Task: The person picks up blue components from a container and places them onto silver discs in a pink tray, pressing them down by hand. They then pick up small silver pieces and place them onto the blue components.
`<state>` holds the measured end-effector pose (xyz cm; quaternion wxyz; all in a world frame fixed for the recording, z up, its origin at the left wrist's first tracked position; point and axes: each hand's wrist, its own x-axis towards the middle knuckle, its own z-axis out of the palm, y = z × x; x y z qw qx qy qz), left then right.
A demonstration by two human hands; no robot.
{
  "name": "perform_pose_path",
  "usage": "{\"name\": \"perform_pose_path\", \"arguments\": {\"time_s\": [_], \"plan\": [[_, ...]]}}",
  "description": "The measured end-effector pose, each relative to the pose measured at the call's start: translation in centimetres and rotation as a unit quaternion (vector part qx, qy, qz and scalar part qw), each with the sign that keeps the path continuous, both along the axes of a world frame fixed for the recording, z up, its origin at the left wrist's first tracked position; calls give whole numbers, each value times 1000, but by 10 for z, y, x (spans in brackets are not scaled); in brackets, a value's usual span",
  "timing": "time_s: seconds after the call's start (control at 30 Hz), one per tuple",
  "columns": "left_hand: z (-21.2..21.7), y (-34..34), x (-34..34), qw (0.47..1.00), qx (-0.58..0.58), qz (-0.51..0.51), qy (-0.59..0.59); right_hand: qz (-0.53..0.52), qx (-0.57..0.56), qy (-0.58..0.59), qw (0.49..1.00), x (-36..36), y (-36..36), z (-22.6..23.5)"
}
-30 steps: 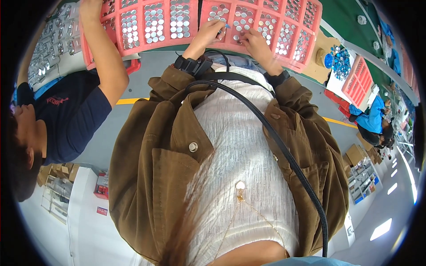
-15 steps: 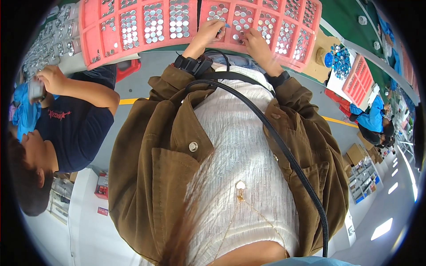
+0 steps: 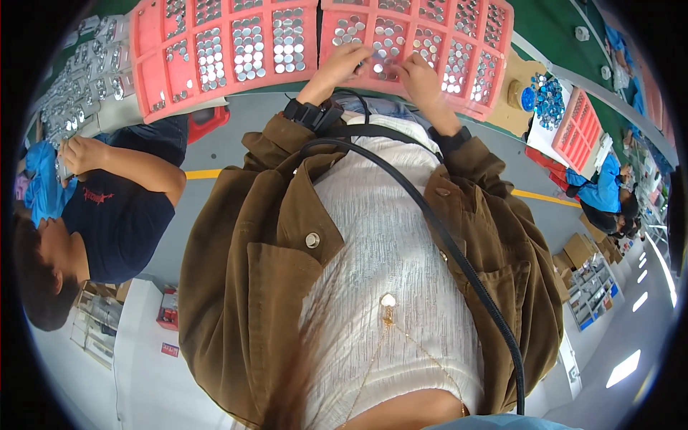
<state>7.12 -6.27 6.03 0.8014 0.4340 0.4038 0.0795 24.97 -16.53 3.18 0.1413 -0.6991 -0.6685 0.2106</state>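
Observation:
Two pink compartment trays lie side by side at the top of the view. The left tray (image 3: 146, 79) and the right tray (image 3: 469, 107) hold rows of small shiny round pieces (image 3: 289, 37). Over the near left part of the right tray, my left hand (image 3: 344, 66) is closed, its fingertips pinched together. My right hand (image 3: 421, 80) is beside it to the right, thumb and fingers also drawn together above the round pieces. What either hand pinches is too small to make out.
A co-worker in a dark shirt (image 3: 118, 222) works at the left beside many clear packs (image 3: 93, 89). At right are a jar with a blue lid (image 3: 528, 98), a pile of blue pieces (image 3: 549, 100) and a smaller pink tray (image 3: 579, 129). A black cable (image 3: 430, 204) crosses my front.
Both hands have shifted slightly toward me, and my left fingers have moved a little right. The small blue tip at my left fingers no longer shows. The co-worker's hand has lowered.

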Motion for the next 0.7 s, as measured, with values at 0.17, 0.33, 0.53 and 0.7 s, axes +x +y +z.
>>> {"name": "perform_pose_path", "arguments": {"time_s": [0.17, 0.33, 0.53, 0.7], "plan": [[-18, -5, 14, 995, 51, -52, -64, -215, -132, 475, 843, -1, 23, 38], [-11, 2, 39, 989, 29, -138, -40, -222, -94, 505, 829, 6, 18, 58], [4, -5, 55, 985, -22, -162, -48, -265, -23, 421, 867, 54, -18, 45], [0, -7, 49, 988, -62, -140, -23, -464, 142, 65, 872, 210, -104, 7]]}}
